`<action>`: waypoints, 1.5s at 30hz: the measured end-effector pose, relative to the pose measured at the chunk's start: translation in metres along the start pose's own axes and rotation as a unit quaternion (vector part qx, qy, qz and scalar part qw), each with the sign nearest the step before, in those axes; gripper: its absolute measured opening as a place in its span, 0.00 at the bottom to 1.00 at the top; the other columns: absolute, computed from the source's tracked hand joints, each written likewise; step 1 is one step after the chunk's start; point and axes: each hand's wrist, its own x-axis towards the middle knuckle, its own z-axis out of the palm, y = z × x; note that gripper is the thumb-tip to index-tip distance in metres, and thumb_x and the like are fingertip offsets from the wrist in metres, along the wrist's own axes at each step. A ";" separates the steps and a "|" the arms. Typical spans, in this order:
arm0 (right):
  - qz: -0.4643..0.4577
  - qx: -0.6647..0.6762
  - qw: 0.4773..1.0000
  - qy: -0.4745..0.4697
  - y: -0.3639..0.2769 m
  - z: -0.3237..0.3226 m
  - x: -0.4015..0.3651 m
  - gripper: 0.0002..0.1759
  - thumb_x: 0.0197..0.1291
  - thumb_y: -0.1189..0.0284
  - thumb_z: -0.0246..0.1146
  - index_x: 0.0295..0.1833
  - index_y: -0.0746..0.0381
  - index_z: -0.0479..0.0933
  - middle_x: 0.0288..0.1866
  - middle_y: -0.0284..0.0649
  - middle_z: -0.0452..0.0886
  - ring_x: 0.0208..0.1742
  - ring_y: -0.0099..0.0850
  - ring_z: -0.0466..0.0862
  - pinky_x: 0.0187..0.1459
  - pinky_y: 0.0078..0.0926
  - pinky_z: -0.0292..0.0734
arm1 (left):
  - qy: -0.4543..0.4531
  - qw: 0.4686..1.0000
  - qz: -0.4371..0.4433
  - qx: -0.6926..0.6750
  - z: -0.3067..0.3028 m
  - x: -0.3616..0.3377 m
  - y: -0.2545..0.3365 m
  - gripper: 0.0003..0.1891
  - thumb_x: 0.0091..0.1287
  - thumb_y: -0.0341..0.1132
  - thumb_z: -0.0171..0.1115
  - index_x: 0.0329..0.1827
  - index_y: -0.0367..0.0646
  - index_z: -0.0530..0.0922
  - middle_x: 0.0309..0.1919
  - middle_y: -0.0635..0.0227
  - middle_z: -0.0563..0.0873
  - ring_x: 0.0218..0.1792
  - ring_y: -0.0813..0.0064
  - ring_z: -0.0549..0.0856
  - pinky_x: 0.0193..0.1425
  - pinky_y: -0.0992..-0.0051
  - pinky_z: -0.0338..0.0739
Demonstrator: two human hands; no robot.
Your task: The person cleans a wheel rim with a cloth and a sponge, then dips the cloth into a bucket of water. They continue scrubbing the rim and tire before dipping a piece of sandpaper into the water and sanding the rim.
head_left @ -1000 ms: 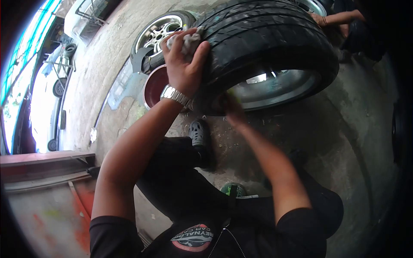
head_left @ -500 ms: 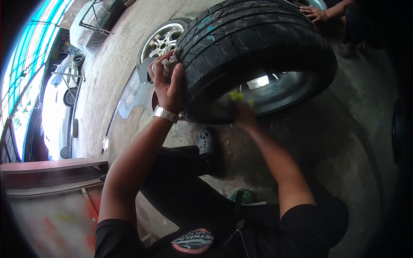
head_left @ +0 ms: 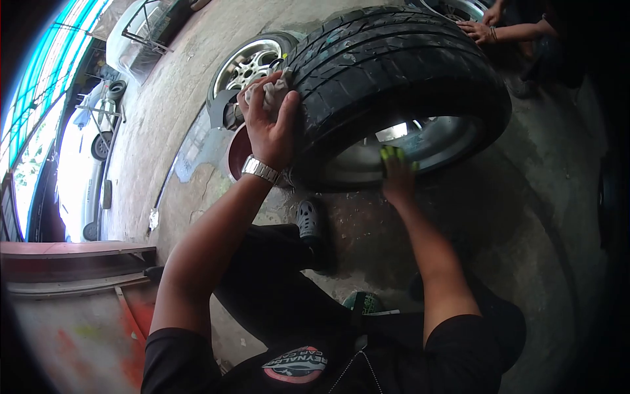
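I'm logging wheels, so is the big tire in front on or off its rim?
On: the tire surrounds the silver rim, which shows inside it.

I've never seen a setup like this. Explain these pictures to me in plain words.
There's no machine: these are one person's own bare hands, seen from a camera worn on the head, looking forward and down. The left hand holds a crumpled whitish cloth beside a large tire. The right hand is at the tire's silver rim, with something yellow-green at its fingers, too blurred to name. On the concrete floor, another wheel sits beyond. A co-worker's hand shows at upper right.
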 end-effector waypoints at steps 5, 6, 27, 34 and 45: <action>0.059 0.006 0.998 0.014 -0.003 0.000 0.008 0.31 0.70 0.66 0.58 0.77 0.57 0.69 0.79 0.42 0.68 0.80 0.47 0.65 0.76 0.66 0.57 | 0.001 0.999 0.032 -0.005 0.010 0.006 0.013 0.22 0.66 0.40 0.74 0.61 0.44 0.84 0.59 0.54 0.77 0.68 0.54 0.73 0.74 0.59 0.67; 0.089 0.022 0.996 0.021 -0.012 0.005 0.017 0.30 0.70 0.66 0.58 0.77 0.57 0.69 0.77 0.44 0.70 0.79 0.47 0.67 0.75 0.66 0.58 | 0.001 0.999 0.043 0.009 0.011 0.008 0.013 0.22 0.66 0.40 0.74 0.61 0.44 0.84 0.59 0.54 0.77 0.67 0.54 0.73 0.74 0.59 0.67; -0.101 0.067 0.991 -0.057 -0.010 0.035 0.023 0.20 0.78 0.63 0.48 0.67 0.55 0.76 0.69 0.46 0.78 0.73 0.46 0.75 0.75 0.77 0.50 | -0.003 0.999 0.024 -0.025 0.016 0.000 0.014 0.21 0.68 0.39 0.72 0.61 0.43 0.83 0.60 0.57 0.80 0.69 0.57 0.71 0.78 0.58 0.61; 0.120 0.403 0.908 0.005 -0.100 0.056 0.025 0.25 0.80 0.62 0.47 0.77 0.53 0.70 0.77 0.45 0.73 0.79 0.47 0.69 0.77 0.70 0.53 | -0.012 0.996 -0.028 -0.083 0.014 0.001 0.003 0.19 0.70 0.37 0.68 0.62 0.42 0.82 0.59 0.59 0.82 0.68 0.59 0.71 0.78 0.59 0.60; 0.125 0.149 0.979 -0.056 -0.009 0.100 0.047 0.15 0.76 0.65 0.50 0.55 0.60 0.79 0.58 0.53 0.82 0.60 0.52 0.81 0.63 0.59 0.73 | -0.015 0.999 0.028 -0.010 0.022 0.007 0.021 0.18 0.68 0.35 0.68 0.60 0.45 0.84 0.60 0.55 0.78 0.69 0.55 0.71 0.77 0.57 0.63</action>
